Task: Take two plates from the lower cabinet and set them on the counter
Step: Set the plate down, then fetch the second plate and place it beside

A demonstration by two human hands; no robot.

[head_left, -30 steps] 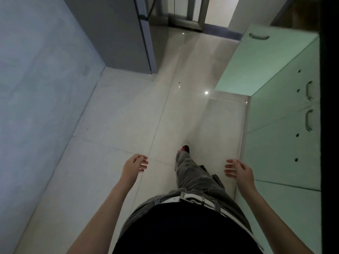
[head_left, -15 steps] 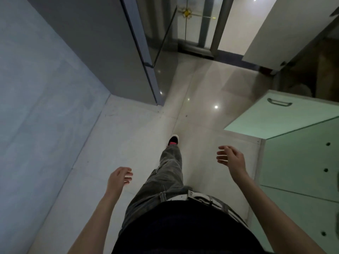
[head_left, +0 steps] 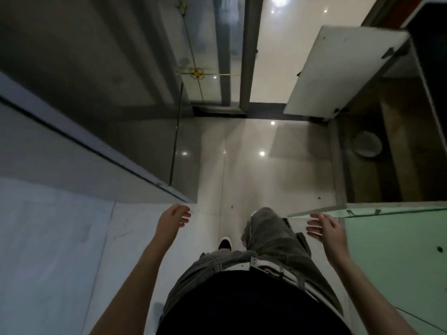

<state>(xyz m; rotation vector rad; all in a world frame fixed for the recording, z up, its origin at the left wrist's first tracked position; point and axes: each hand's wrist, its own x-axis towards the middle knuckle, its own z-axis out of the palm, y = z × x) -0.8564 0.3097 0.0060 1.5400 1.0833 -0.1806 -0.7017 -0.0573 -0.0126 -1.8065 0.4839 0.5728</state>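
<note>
White plates (head_left: 366, 146) sit untouched inside the open lower cabinet (head_left: 387, 151); left hand (head_left: 173, 220) and right hand (head_left: 325, 229) hang empty, each grip apart.

The floor (head_left: 242, 170) is glossy polished tile, mirroring ceiling lights as bright spots. The open cabinet (head_left: 387, 151) has a dull, brownish wood-like interior; the plate (head_left: 366, 146) inside looks smooth and pale (ceramic or not, unclear). The green door (head_left: 399, 250) is smooth and matt. The trousers (head_left: 271, 240) are coarse grey cloth.
</note>
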